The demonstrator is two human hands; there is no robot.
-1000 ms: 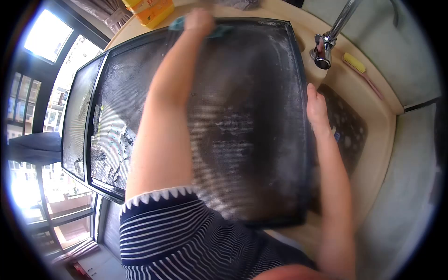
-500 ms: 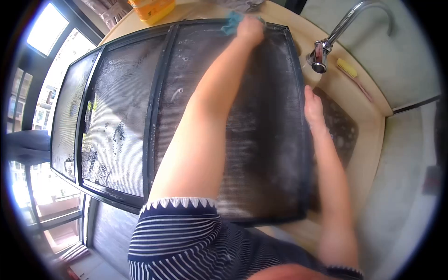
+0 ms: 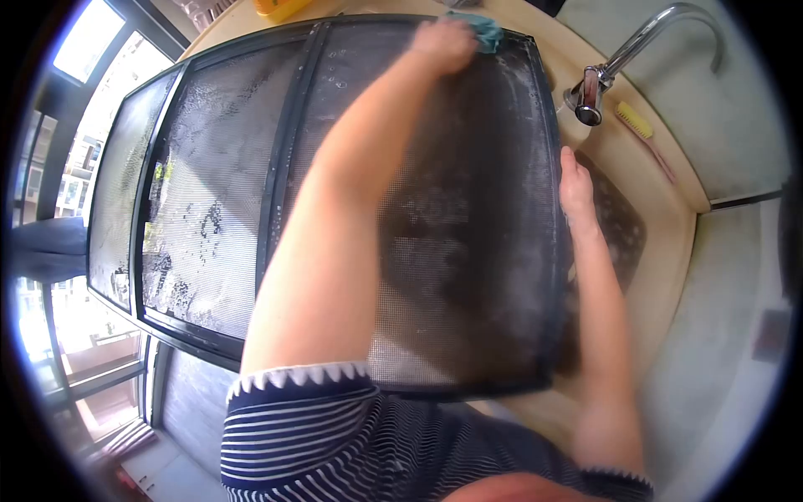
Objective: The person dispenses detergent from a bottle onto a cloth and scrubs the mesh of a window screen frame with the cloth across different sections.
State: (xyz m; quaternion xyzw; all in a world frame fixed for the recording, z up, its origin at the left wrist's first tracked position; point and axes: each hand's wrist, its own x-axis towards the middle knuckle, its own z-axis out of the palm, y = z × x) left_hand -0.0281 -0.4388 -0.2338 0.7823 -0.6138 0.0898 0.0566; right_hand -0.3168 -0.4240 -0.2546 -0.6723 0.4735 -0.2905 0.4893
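Reaching well out, the left hand (image 3: 444,46) is closed over a teal cloth (image 3: 488,33), its fingers blurred, with the cloth bunched out past them on the side toward the tap (image 3: 595,88). Cloth and hand are at the far edge of the screen (image 3: 477,259), close to its corner.

The screen lies below both hands, spreading from the right hand (image 3: 576,191) out past the left forearm. Its mesh is dark beneath the left arm, with whitish smears near the cloth and patchy marks well to the left of that arm. Two bars (image 3: 288,134) cross it, both left of the left hand.

The right hand rests along the screen's near right edge, thumb side up; whether its fingers grip the edge cannot be told, as they are mostly hidden. Just right of this hand is the sink (image 3: 673,251), partly covered by the screen. Beyond the right hand stands the tap, and to the tap's right a brush (image 3: 634,120) with yellow bristles lies on the rim. Left of the left hand, past the screen's far edge, sits part of a yellow tub (image 3: 282,8).
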